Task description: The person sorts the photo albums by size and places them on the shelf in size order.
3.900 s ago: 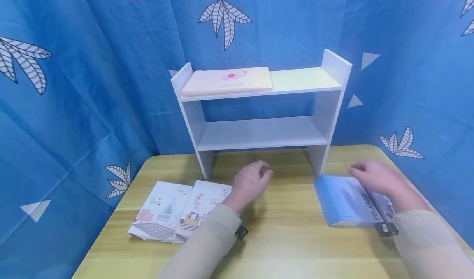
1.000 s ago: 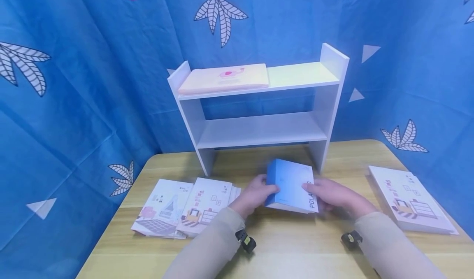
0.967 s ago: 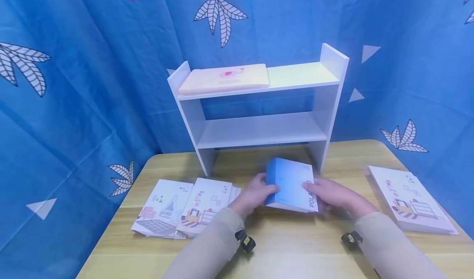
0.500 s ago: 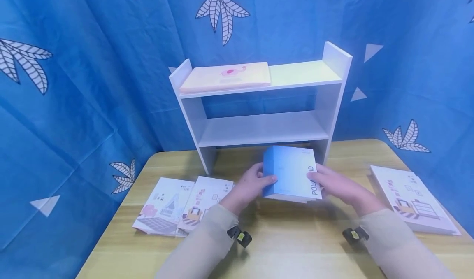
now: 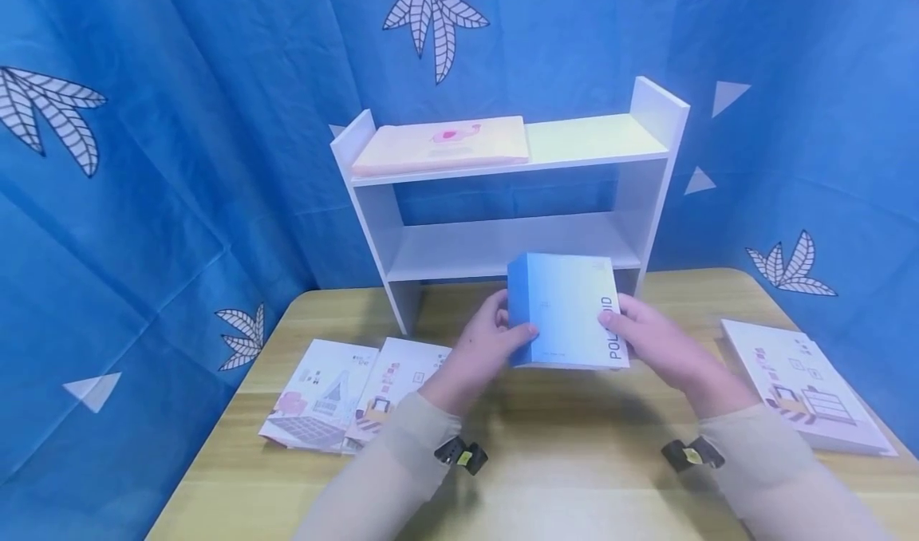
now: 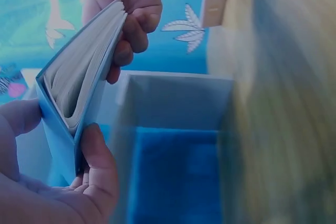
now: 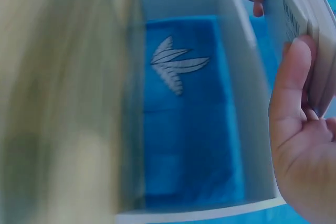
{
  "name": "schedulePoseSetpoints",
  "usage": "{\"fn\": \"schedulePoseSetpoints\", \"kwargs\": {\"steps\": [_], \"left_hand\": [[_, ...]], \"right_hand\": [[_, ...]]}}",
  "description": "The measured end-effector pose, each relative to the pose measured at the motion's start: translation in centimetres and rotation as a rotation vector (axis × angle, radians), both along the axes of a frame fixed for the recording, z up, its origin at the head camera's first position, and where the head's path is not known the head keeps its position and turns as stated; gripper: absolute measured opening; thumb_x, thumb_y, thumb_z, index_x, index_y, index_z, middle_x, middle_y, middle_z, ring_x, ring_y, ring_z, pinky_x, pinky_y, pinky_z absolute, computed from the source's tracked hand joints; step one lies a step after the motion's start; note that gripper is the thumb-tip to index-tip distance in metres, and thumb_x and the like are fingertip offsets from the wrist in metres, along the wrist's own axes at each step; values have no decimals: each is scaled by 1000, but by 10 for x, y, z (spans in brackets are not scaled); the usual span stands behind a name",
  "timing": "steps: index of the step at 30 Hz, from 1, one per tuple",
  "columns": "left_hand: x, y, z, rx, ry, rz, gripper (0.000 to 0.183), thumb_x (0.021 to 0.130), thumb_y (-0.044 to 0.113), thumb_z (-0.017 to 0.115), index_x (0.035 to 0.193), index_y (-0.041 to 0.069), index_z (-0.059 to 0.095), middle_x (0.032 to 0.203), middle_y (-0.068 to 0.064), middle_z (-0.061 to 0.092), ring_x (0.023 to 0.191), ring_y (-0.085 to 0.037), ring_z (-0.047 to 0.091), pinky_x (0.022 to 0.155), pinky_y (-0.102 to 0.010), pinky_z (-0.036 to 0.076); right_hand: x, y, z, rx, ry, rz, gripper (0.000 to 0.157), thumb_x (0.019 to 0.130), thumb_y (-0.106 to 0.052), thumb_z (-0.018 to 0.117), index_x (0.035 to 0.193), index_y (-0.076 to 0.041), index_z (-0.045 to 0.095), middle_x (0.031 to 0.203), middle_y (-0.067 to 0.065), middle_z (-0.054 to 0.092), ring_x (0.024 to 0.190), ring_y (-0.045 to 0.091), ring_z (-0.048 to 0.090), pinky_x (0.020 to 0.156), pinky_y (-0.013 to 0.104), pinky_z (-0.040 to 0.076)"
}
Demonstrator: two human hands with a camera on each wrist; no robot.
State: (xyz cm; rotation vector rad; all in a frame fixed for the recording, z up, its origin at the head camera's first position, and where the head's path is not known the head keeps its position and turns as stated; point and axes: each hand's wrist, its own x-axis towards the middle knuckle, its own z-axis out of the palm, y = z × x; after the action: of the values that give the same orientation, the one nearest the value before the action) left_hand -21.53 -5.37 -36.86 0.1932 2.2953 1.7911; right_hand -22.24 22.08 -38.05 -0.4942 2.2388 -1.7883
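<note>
The background is filled by a blue curtain (image 5: pixel 179 182) printed with white leaves. A pale wooden table (image 5: pixel 560 461) is topped by a white shelf (image 5: pixel 467 250), set toward twelve o'clock from a blue book (image 5: pixel 567 309). At eleven o'clock, a flat pink pad (image 5: pixel 441 146) is laid on the upper tier. Overlapping white booklets (image 5: pixel 323 397) are seen between eight and nine o'clock, and a white pile (image 5: pixel 807 389) between three and four. The blue book is held above the table: thick, spined in darker blue at nine o'clock, its cover shaded to near-white toward three, where dark lettering is partly covered by a thumb. Bowed pages are exposed at one end. Its spine side is grasped by the left hand (image 5: pixel 484 341), its opposite edge by the right hand (image 5: pixel 664 341). A black band (image 5: pixel 459 453) is worn at each wrist.
</note>
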Motion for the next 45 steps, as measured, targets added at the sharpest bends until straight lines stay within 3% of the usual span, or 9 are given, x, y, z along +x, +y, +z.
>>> {"fn": "schedulePoseSetpoints", "kwargs": {"steps": [10,17,21,25,30,34,39,42,45], "left_hand": [[6,-2,57,-102,230,-95,88,96,42,68,163,27,14,138,-3,52,118,-15,59,97,-39,52],[4,-3,105,-194,263,-198,112,88,52,75,161,37,-9,153,-9,40,100,-20,67,88,-36,56],[-6,0,134,-220,290,-235,118,83,56,78,161,37,-8,139,-10,49,80,-27,70,90,-41,52],[-22,9,152,-142,354,-250,108,85,53,79,162,37,5,116,-10,59,79,-28,67,93,-41,49],[-40,22,152,17,402,-233,94,90,45,76,162,32,18,113,-7,62,86,-28,63,90,-39,53],[-49,29,143,51,411,-171,83,93,46,72,161,28,28,121,-2,62,88,-25,64,92,-41,50],[-54,39,134,66,439,-63,72,96,44,68,158,26,37,119,-2,63,89,-21,66,86,-39,56],[-54,48,133,73,479,1,61,100,37,65,154,22,42,116,-1,64,88,-20,68,78,-33,59],[-57,57,133,95,525,57,49,103,29,62,148,18,48,110,-2,66,82,-20,69,71,-28,59]], "right_hand": [[14,-1,66,80,192,-107,45,110,-31,44,139,4,47,113,20,69,94,26,72,77,37,59],[13,1,116,220,246,-252,50,107,-47,43,137,-8,53,111,12,70,94,26,70,80,37,56],[4,9,146,274,247,-288,58,105,-55,40,140,-10,53,108,11,70,91,27,68,83,38,51],[-14,15,166,160,252,-307,58,106,-50,43,139,-3,51,97,7,70,76,21,64,67,30,50],[-31,19,168,-199,141,-227,46,106,-37,51,137,-3,49,94,1,69,70,13,58,58,25,45],[-32,20,160,-471,56,-166,38,104,-33,56,132,-7,56,100,4,71,74,16,59,68,28,50],[-31,18,146,-820,32,30,42,108,-22,48,145,-1,44,116,16,67,90,27,66,83,35,57],[-31,16,140,-848,103,60,47,108,-11,49,150,2,33,124,20,62,97,31,67,87,36,57],[-31,12,140,-681,181,-125,48,103,-11,59,144,2,36,122,16,63,93,26,68,84,32,58]]}}
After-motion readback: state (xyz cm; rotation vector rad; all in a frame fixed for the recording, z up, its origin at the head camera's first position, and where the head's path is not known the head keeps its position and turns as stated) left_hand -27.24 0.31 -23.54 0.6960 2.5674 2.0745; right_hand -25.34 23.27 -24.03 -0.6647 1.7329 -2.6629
